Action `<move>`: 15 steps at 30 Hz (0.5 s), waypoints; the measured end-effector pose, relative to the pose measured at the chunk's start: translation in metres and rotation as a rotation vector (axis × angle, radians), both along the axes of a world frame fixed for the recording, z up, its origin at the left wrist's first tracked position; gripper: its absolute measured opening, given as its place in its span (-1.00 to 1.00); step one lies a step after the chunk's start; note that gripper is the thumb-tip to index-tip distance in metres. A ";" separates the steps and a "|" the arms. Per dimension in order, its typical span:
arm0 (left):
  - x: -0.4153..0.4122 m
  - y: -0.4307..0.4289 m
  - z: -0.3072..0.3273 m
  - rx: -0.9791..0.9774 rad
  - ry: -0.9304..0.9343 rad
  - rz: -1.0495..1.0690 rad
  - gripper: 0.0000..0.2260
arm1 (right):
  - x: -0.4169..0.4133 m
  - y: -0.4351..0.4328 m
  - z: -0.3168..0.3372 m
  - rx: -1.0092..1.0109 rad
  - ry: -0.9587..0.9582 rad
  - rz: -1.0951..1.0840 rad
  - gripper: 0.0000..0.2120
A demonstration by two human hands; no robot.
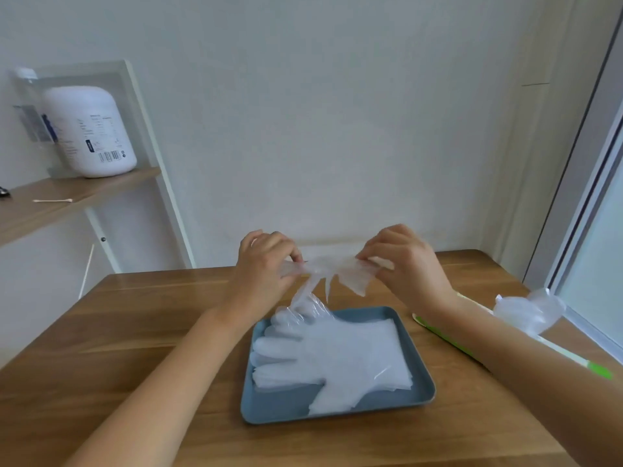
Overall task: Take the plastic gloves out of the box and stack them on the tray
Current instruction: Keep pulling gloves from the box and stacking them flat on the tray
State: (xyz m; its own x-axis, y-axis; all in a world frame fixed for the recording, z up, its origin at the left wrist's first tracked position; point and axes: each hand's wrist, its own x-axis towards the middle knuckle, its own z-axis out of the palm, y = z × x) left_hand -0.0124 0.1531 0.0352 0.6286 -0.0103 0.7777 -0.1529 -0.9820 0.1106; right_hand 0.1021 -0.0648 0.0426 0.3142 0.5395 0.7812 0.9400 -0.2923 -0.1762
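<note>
Left hand (266,261) and right hand (404,261) pinch a glove (337,271) above the tray (418,362).

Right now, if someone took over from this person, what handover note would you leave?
Hands: left hand and right hand both pinch one crumpled glove, stretched between them above the table, beyond the tray.
On the tray: a flat stack of gloves.
At right: the box, with more gloves bunched at it.
Done: several stacked.
Left: flatten this glove, lay it on top, then the rest.
</note>
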 end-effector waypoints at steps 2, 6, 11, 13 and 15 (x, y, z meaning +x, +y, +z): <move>-0.008 0.000 -0.018 0.091 -0.019 -0.013 -0.90 | -0.006 -0.006 -0.021 -0.050 -0.068 0.032 -0.88; -0.024 0.003 -0.060 0.182 0.105 0.006 -0.88 | -0.015 -0.018 -0.065 -0.154 -0.095 0.072 -0.86; -0.028 0.007 -0.099 0.174 0.333 0.042 -0.84 | -0.022 -0.015 -0.102 -0.440 -0.103 0.084 -0.74; -0.027 0.007 -0.102 0.177 0.410 0.057 -0.76 | -0.024 -0.014 -0.108 -0.500 -0.077 0.091 -0.74; -0.027 0.008 -0.105 0.188 0.481 0.091 -0.74 | -0.027 -0.016 -0.108 -0.499 0.009 0.096 -0.86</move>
